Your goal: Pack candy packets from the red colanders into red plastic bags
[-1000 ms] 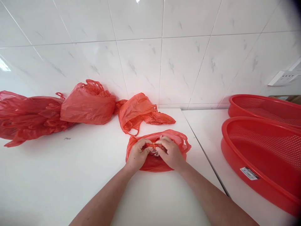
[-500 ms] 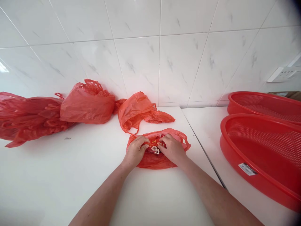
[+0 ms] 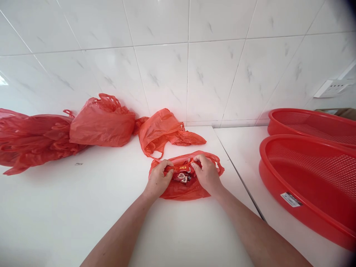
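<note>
An open red plastic bag lies on the white table in front of me. Over its mouth, my left hand and my right hand pinch opposite ends of a small red wrapped candy with gold lettering. It is stretched level between thumbs and fingers. Just below it, inside the bag, lies a dark red packet with a white label and black characters. The bag's handle loops spread out beyond my right hand. Other contents under my fingers are hidden.
Along the tiled wall sit a crumpled red bag, a full red bag and a heap of red bags. To the right stand two red perforated baskets. A table seam and a wall socket are also there.
My hands have moved slightly apart, the right one a little to the right. The red candy shows more between them, and the dark packet below is less covered.
</note>
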Tool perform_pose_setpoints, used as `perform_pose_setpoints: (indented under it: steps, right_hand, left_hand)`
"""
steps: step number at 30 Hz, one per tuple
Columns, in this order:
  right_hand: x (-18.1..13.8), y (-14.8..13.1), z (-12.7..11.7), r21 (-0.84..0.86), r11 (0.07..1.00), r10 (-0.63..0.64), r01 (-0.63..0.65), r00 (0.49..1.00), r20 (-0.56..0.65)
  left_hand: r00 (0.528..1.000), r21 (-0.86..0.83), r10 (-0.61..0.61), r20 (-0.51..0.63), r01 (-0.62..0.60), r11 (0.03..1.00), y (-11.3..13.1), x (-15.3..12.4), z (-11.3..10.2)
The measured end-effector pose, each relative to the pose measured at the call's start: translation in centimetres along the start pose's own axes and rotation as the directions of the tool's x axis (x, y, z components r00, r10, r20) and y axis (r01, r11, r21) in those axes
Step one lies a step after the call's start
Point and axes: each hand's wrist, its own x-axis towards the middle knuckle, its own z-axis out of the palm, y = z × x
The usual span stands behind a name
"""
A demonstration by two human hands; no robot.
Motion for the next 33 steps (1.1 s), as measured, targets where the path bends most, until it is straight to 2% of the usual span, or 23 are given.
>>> perform_pose_setpoints:
  steps: [5, 12, 17, 22, 26, 33]
  right_hand:
    - [-0.4, 0.1, 0.4, -0.005, 1.0, -0.009, 0.009, 1.0, 0.024]
    - [-0.6, 0.4, 0.6, -0.024, 1.0, -0.014, 0.015, 0.998, 0.057]
    - [-0.5, -0.2, 0.7, -0.13, 0.99, -0.035, 0.049, 0.994, 0.105]
    - [0.6, -0.6, 1.9, -0.307, 0.938, -0.12, 0.16, 0.982, 0.148]
    - [1.1, -0.2, 2.9, -0.449, 0.879, -0.083, 0.162, 0.978, 0.191]
    - [1.1, 0.3, 2.9, -0.404, 0.894, -0.081, 0.195, 0.956, 0.282]
  left_hand:
    - [0.998, -0.011, -0.065, -0.015, 0.065, 0.998, 0.0, 0.0, -0.1]
    - [1.0, -0.034, -0.013, 0.019, 0.013, 0.999, 1.0, -0.1, -0.2]
    - [0.999, 0.026, -0.05, 0.02, 0.049, 0.998, 0.7, -0.2, -0.2]
    - [0.999, 0.042, -0.041, -0.004, 0.041, 0.998, 0.2, -0.1, -0.1]
    - [0.998, 0.052, -0.066, 0.006, 0.066, 0.996, 0.1, -0.1, 0.1]
    - [0.998, 0.062, -0.063, 0.028, 0.061, 0.996, 0.3, -0.2, 0.1]
